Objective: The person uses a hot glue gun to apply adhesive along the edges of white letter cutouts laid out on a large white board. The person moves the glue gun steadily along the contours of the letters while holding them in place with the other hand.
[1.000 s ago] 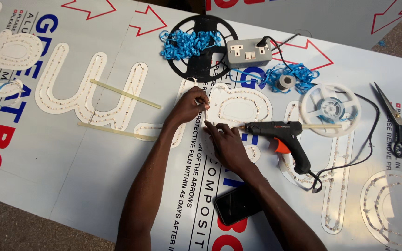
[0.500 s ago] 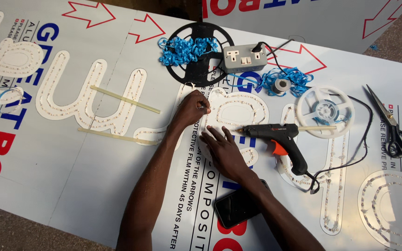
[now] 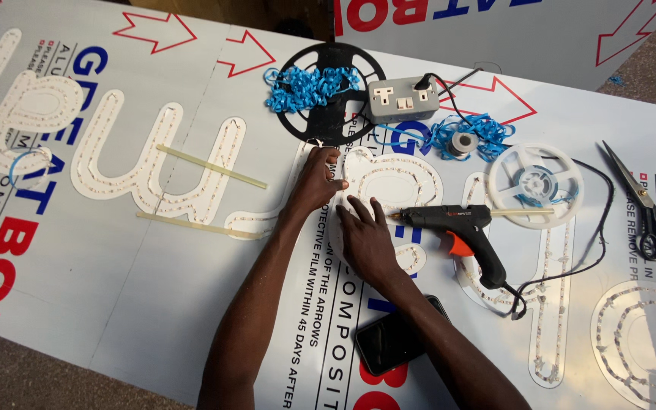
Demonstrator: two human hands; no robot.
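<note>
My left hand [image 3: 316, 178] is closed, its fingertips pinching a thin LED strip [image 3: 337, 163] at the top left of a white cut-out letter [image 3: 408, 176]. The letter lies on a printed white panel [image 3: 115, 281]. Just below, my right hand [image 3: 366, 239] rests flat on the same letter with fingers spread, holding nothing. A black hot glue gun [image 3: 457, 226] lies on its side right of that hand, nozzle pointing at it.
A black reel [image 3: 328, 121], tangled blue ribbon [image 3: 309, 87] and a grey socket block [image 3: 402, 99] lie beyond the hands. A white reel [image 3: 537, 184] and scissors [image 3: 647, 205] sit to the right. A dark phone [image 3: 396, 338] lies by my right forearm. Two glue sticks [image 3: 210, 167] rest on letters at left.
My right hand has left the pinch beside my left fingers, slid down and flattened on the letter. My left hand stays at the strip.
</note>
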